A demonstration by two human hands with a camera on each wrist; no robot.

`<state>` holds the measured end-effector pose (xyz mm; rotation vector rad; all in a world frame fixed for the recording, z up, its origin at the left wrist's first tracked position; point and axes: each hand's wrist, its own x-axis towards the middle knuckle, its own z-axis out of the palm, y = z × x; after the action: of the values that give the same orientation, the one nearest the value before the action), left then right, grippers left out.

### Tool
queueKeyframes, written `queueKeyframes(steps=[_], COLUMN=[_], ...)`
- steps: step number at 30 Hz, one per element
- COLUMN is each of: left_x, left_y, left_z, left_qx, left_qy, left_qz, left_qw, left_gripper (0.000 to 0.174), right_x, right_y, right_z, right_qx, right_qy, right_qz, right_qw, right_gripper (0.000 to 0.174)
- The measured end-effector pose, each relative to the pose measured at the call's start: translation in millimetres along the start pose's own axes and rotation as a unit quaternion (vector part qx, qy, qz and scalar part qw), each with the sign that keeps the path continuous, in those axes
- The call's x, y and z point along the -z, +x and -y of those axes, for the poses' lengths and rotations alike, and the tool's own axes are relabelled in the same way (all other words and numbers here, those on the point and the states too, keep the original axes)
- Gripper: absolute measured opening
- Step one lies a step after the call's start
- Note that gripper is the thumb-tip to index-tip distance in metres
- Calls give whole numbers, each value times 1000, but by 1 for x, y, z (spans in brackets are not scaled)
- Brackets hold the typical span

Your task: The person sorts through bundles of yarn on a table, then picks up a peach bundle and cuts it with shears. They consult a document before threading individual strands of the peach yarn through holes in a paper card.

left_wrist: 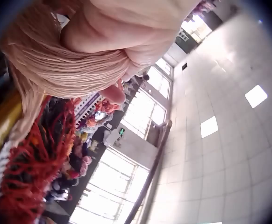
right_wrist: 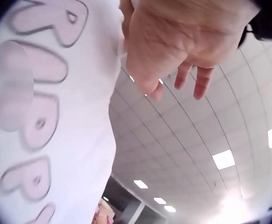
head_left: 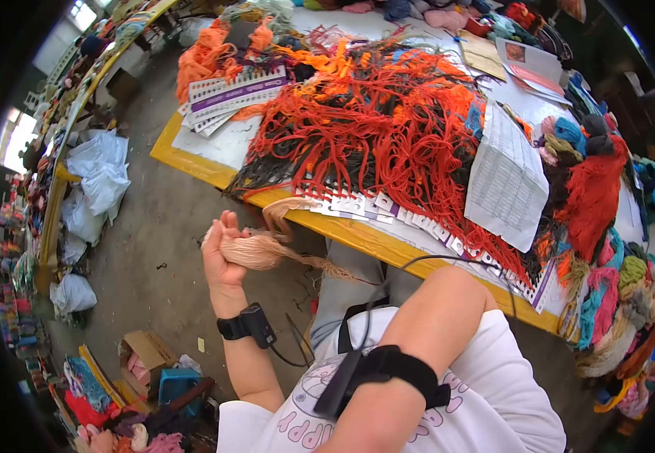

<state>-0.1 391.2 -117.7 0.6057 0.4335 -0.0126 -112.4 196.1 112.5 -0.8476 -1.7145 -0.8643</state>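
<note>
Left hand [head_left: 220,260] grips beige yarn skein [head_left: 258,252] lying sideways, tail trailing rightward

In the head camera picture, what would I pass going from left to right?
First white plastic bags, then left hand gripping peach yarn, red-orange yarn heap, printed paper sheet, red yarn bundle.
</note>
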Motion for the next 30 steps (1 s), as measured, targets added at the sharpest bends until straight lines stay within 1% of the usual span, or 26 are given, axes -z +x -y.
queueKeyframes(steps=[2,3,5,6,7,8,9,10,11,12,13,14,17,18,21,22,25,27,30], left_x=[-12,-18,-32,-40,-48,-59,-73,-85,-96,-108,-118,-125,-142,-146,-156,-159,-163,-163,-167], left_y=[-14,-21,-33,-38,-43,-49,-58,-67,-75,-81,-85,-87,-96,-98,-104,-105,-104,-102,-104], left_z=[3,8,18,22,27,31,35,43,53,61,68,73,99,103,109,109,104,101,103], left_qx=[7,8,28,45,66,68,70,76,73,69,65,84,69,56,7,14,35,57,88], left_qy=[0,-1,-11,-22,-33,-3,23,47,63,81,99,110,159,180,252,253,253,255,188], left_qz=[30,41,98,124,152,162,174,185,197,212,227,263,280,282,290,293,310,323,300], left_qw=[1000,999,995,991,986,984,982,979,976,972,967,955,944,941,923,922,916,910,931], left_gripper=[24,25,26,28,30,32,34,37,39,41,43,46,47,47,47,46,46,48,42], right_x=[-9,-11,9,35,45,56,75,94,87,80,81,88,95,98,109,112,125,130,132], right_y=[-9,-19,-36,-46,-58,-71,-84,-98,-110,-122,-141,-146,-187,-189,-179,-180,-184,-187,-183], right_z=[21,39,52,40,39,38,43,48,34,21,16,16,19,21,30,34,39,40,43], right_qx=[-36,-78,-81,-39,-65,-91,-212,-324,-384,-457,-560,-668,-688,-694,-704,-711,-694,-695,-723], right_qy=[37,27,21,21,-2,-25,-19,-32,-197,-318,-258,-197,-76,-56,30,57,91,94,75], right_qz=[-15,-27,-18,3,-3,-8,76,166,50,-66,-129,-131,-207,-217,-289,-329,-389,-384,-347], right_qw=[999,996,996,999,998,995,974,931,901,828,776,706,692,684,648,619,599,600,593], right_gripper=[25,25,28,32,29,25,20,16,13,10,13,16,16,16,14,13,15,17,15])
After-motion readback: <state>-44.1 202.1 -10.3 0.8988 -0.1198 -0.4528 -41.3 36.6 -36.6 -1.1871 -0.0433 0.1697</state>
